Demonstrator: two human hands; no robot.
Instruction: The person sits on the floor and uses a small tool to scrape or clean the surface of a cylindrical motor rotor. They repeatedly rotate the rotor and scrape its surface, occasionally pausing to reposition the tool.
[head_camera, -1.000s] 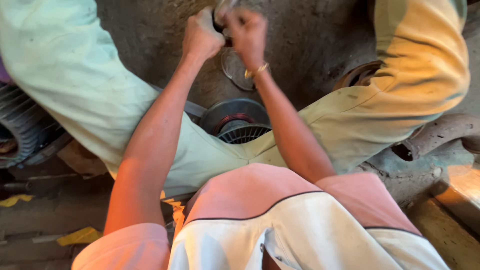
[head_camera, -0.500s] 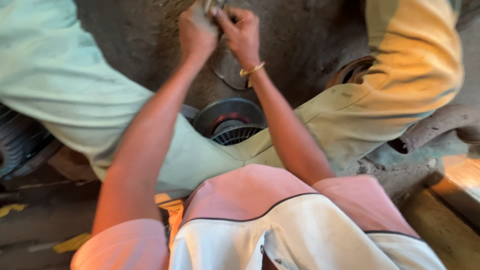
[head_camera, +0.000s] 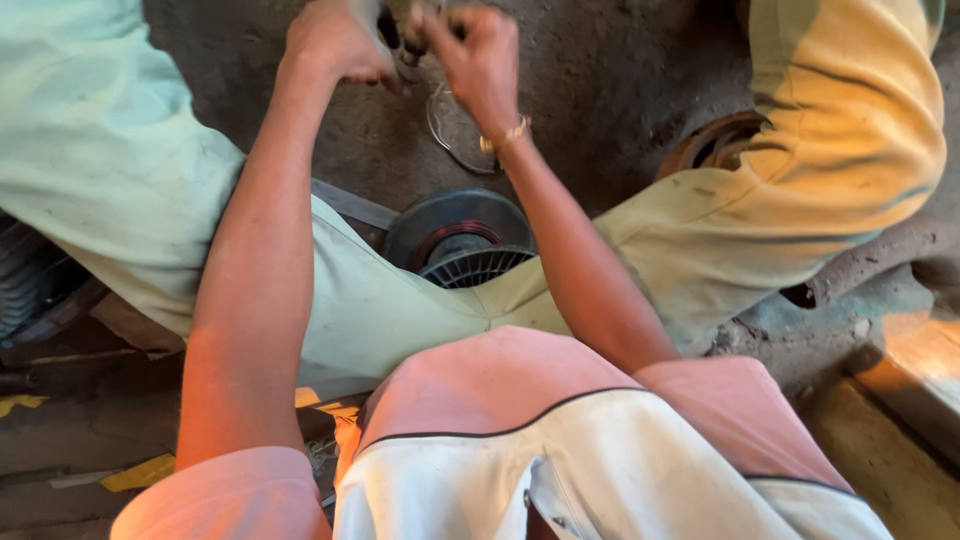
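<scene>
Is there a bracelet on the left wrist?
No, the gold bracelet sits on the right hand side; the left hand wrist is bare.

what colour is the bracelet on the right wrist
Gold, a thin bangle on the right wrist, seen in the head view.

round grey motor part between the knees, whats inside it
Inside the round grey metal motor part a ring of reddish copper winding and dark ribbed fins show; its lower edge is covered by the pale green trousers.

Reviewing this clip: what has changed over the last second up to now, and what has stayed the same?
Both hands, the left hand and right hand, have shifted up toward the top edge of the picture, closed around a small dark part between them throughout; nothing was let go. The round motor-like part between the legs, the thin ring on the ground and the wrist bangle stayed as they were.
</scene>
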